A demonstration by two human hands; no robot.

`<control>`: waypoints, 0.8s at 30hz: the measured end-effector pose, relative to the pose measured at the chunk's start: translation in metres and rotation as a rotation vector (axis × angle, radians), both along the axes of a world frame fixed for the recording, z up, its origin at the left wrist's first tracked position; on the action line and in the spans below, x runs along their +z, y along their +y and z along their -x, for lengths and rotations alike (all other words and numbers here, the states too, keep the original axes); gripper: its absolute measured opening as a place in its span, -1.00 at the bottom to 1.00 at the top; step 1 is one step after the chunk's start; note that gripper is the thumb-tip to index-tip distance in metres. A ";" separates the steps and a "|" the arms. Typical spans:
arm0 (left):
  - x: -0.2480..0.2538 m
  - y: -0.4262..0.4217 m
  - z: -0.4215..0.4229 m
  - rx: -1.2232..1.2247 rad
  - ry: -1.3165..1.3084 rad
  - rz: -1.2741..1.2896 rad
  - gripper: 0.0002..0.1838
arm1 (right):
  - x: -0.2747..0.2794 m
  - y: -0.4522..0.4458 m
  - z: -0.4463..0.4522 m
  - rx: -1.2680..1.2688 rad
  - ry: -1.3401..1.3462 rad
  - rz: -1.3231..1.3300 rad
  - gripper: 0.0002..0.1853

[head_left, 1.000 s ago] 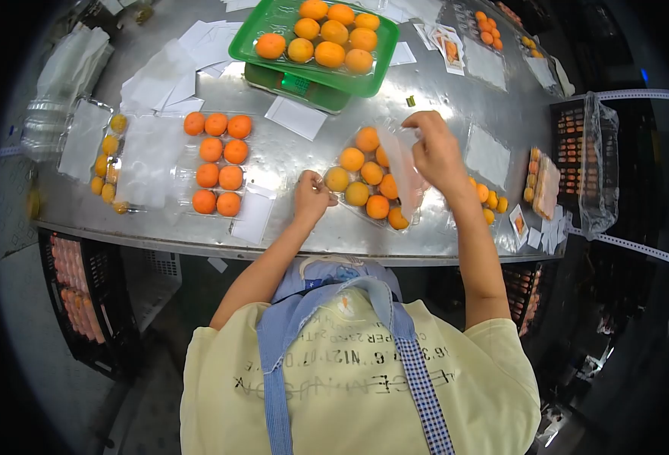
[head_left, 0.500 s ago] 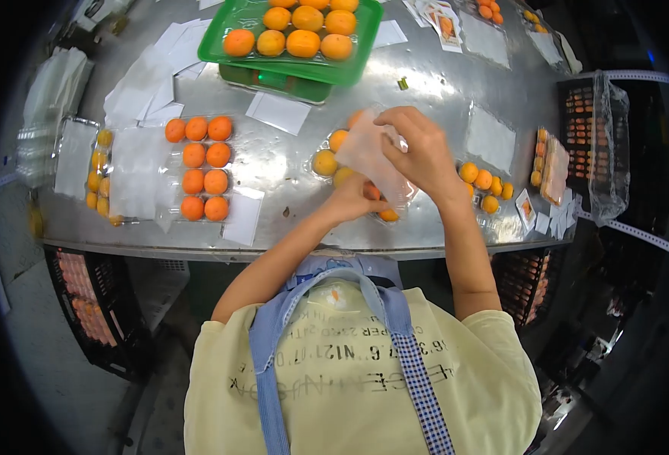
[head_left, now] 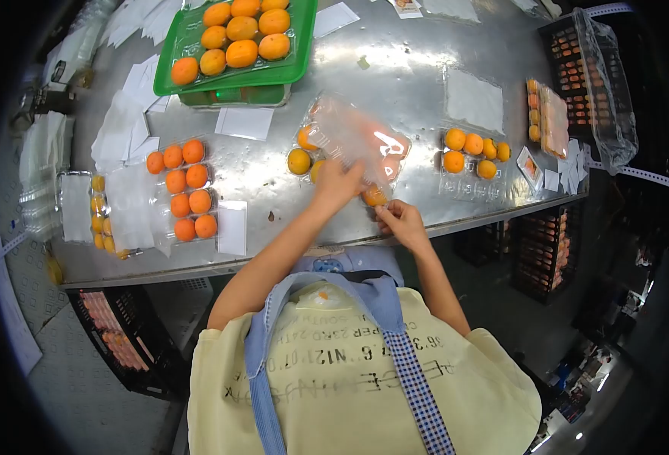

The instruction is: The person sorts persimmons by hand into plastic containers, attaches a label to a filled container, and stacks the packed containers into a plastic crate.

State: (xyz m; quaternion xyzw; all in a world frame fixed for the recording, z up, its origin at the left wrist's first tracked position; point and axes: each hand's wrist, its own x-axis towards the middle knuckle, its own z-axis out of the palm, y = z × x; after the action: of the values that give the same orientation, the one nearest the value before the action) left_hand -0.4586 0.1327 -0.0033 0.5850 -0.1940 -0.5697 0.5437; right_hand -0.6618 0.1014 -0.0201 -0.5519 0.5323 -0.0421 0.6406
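Observation:
A clear plastic fruit box with oranges lies tilted on the metal table in front of me. Its lid side is blurred and shiny over the right-hand fruit, and a few oranges show uncovered on the left. My left hand is closed on the box's near edge, its fingertips partly smeared by motion. At the near right corner, beside an orange, my right hand pinches the plastic edge between thumb and fingers.
A green tray of oranges sits on a scale at the back. Open boxes of oranges stand left and right. White cards and paper sheets lie about. Black crates flank the table.
My right hand has come down from above the box to its near corner. The white sheet it held now lies over the fruit under plastic. My left hand has shifted onto the box edge; the view has turned.

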 end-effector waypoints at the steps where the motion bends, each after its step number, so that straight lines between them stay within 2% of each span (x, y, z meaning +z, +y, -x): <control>1: 0.005 0.001 0.001 0.000 0.020 -0.017 -0.75 | -0.008 0.002 0.004 0.013 0.005 0.031 -0.73; 3: 0.009 -0.001 0.003 -0.020 0.008 -0.071 -0.75 | -0.018 0.007 0.009 0.036 0.018 0.090 -0.74; 5: 0.011 -0.006 0.008 -0.057 -0.052 -0.139 -0.75 | -0.016 0.003 0.014 0.015 -0.028 0.035 -0.74; 8: 0.023 -0.015 0.016 0.026 -0.031 -0.058 -0.76 | -0.019 -0.009 0.027 0.049 0.001 0.047 -0.75; 11: 0.059 -0.045 0.010 0.161 0.201 0.062 -0.73 | -0.035 -0.010 0.037 0.125 0.091 0.099 -0.75; 14: 0.077 -0.076 0.004 0.034 0.287 -0.023 -0.72 | -0.025 -0.009 0.038 0.083 0.011 0.027 -0.74; 16: 0.080 -0.100 0.004 0.087 0.225 0.001 -0.58 | -0.032 -0.011 0.045 0.112 -0.004 0.040 -0.73; 18: 0.066 -0.138 0.001 0.131 0.337 0.035 -0.34 | -0.037 -0.011 0.046 0.115 -0.031 0.034 -0.71; 20: 0.077 -0.158 -0.006 0.125 0.348 -0.050 -0.14 | -0.040 -0.012 0.049 0.129 -0.006 0.040 -0.70; 23: 0.075 -0.150 -0.020 -0.112 0.384 -0.096 -0.24 | -0.028 -0.019 0.055 0.272 0.123 0.137 -0.72; 24: 0.072 -0.139 -0.024 -0.146 0.232 0.007 -0.30 | -0.017 -0.026 0.052 0.322 0.169 0.176 -0.72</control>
State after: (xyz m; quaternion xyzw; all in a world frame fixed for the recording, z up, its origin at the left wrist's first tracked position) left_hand -0.4344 -0.0067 0.0691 0.4975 -0.1742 -0.6708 0.5217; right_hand -0.7133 0.0757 -0.0373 -0.6851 0.4834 0.0610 0.5415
